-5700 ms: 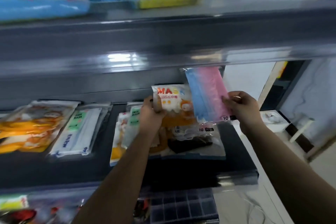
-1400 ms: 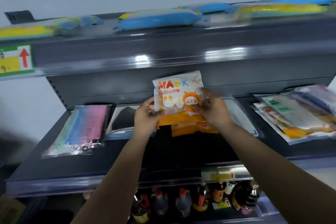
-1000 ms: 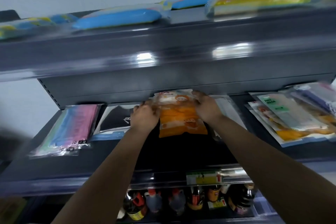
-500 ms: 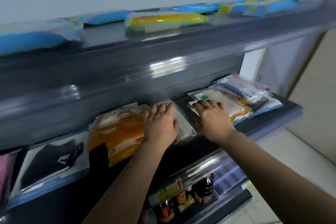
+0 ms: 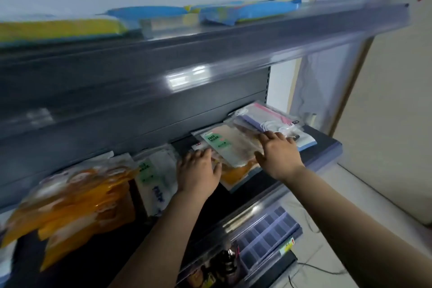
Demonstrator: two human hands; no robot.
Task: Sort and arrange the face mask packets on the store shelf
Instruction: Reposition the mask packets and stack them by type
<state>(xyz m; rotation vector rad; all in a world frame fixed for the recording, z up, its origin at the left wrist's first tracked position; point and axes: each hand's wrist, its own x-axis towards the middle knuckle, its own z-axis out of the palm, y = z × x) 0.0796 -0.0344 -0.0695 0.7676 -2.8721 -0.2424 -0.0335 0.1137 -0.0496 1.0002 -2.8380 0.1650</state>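
A heap of mask packets (image 5: 236, 145) lies at the right end of the dark shelf (image 5: 327, 145). The right hand (image 5: 278, 154) rests flat on it, fingers straight; the left hand (image 5: 198, 173) lies spread at its near edge, holding nothing. Orange packets (image 5: 70, 196) sit further left.

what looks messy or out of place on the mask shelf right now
The pile at the shelf's right end is unsorted: a green-label face mask packet, an orange packet and a pink-and-purple packet overlap at skewed angles under both hands.

Motion-blurred orange packets (image 5: 70, 201) cut by left edge; lower-shelf bottles (image 5: 224, 266) dim, mostly hidden.
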